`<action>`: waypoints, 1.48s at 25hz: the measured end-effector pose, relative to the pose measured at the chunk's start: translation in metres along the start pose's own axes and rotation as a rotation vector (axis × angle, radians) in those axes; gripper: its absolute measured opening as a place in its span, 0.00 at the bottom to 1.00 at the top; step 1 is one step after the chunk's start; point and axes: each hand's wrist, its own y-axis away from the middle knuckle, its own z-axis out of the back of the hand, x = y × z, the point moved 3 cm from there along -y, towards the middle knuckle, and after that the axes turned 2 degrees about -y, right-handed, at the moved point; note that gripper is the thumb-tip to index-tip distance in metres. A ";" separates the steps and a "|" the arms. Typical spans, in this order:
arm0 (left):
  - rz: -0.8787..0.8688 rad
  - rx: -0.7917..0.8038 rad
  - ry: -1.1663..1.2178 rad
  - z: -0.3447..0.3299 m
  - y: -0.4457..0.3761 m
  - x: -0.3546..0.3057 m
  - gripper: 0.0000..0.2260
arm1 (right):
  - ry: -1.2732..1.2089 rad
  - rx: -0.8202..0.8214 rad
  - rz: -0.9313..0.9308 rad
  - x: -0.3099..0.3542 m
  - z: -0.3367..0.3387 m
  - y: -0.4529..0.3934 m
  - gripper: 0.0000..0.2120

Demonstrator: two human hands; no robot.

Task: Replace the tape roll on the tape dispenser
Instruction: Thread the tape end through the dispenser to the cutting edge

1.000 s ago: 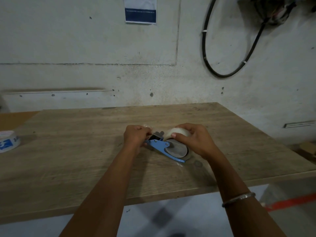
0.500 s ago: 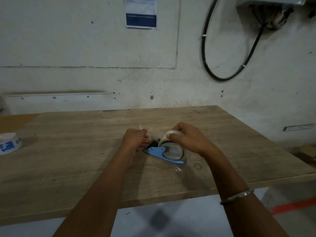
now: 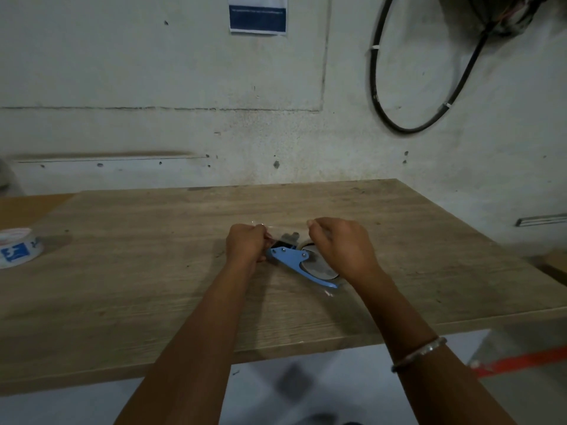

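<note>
Blue metal dispenser (image 3: pixel 291 261), lying flat on the wooden table (image 3: pixel 153 271), near centre. Clear roll (image 3: pixel 316 265) seated in it, largely hidden under the right hand.
Left hand (image 3: pixel 245 246), at 9 o'clock of the dispenser: fingers curled, pinching what looks like a clear tape end at the cutter end.
Right hand (image 3: pixel 340 246), at 3 o'clock: fingers curled over the roll; whether they grip it cannot be told.
Handling, judged: dispenser light and stiff; cutter teeth sharp, so hold by the blue arm. Roll light, rigid at the core, slick outside; tape film limp, sticky, apt to fold on itself.
Spare roll (image 3: pixel 18 248), white with blue print, well apart at 9 o'clock near the table's left edge.
Room: near edge lies at 6 o'clock; broad bare wood at 12 o'clock.
</note>
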 end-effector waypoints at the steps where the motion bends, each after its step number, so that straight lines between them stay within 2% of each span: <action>1: 0.007 0.016 -0.005 -0.002 -0.001 -0.001 0.10 | -0.029 -0.032 0.000 -0.003 0.001 0.005 0.28; 4: 0.028 0.048 -0.007 -0.005 -0.004 -0.001 0.08 | -0.064 -0.110 0.026 -0.001 0.004 0.020 0.23; 7: 0.082 0.060 0.030 -0.001 -0.007 0.004 0.10 | -0.106 -0.203 0.031 -0.002 0.004 0.036 0.23; 12: 0.105 0.098 0.090 0.003 0.005 -0.008 0.12 | -0.211 -0.239 -0.020 0.000 0.007 0.042 0.21; 17: -0.017 0.242 0.018 0.014 0.017 -0.028 0.22 | -0.468 0.027 -0.171 -0.004 0.024 0.038 0.12; 21: -0.155 0.196 -0.108 0.019 0.023 -0.045 0.19 | -0.642 0.182 -0.322 -0.004 0.034 0.039 0.12; 25: -0.074 0.279 -0.181 0.014 0.032 -0.045 0.22 | -0.747 0.353 -0.349 0.002 0.046 0.040 0.15; 28: -0.097 0.328 -0.205 0.007 0.041 -0.046 0.26 | -0.752 0.384 -0.347 0.009 0.048 0.042 0.16; 33: -0.369 0.165 -0.257 0.004 0.045 -0.070 0.28 | -0.758 0.366 -0.373 0.013 0.049 0.045 0.21; 37: -0.532 0.079 -0.453 0.003 0.057 -0.090 0.30 | -0.663 0.281 -0.452 0.020 0.050 0.039 0.11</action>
